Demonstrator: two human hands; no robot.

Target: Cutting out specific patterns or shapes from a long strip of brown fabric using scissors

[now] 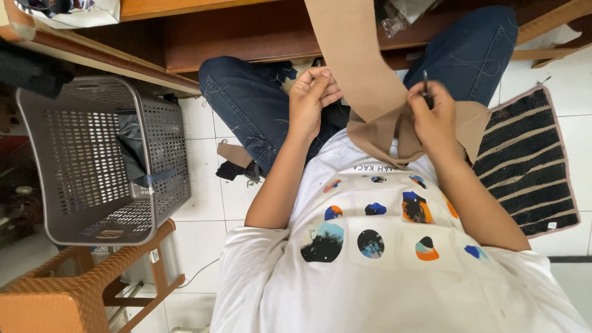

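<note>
The left hand (312,95) pinches the left edge of a long tan fabric strip (357,68) hanging over the lap. The right hand (433,117) closes on a thin dark tool (425,83) against the strip's right side. A grey perforated basket (92,160) sits left; a striped mat (530,166) lies right.

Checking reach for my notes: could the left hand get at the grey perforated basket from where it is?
Probably yes. The left hand pinches the tan fabric strip; the basket sits on that side with nothing between them, once the hand lets go.
</note>
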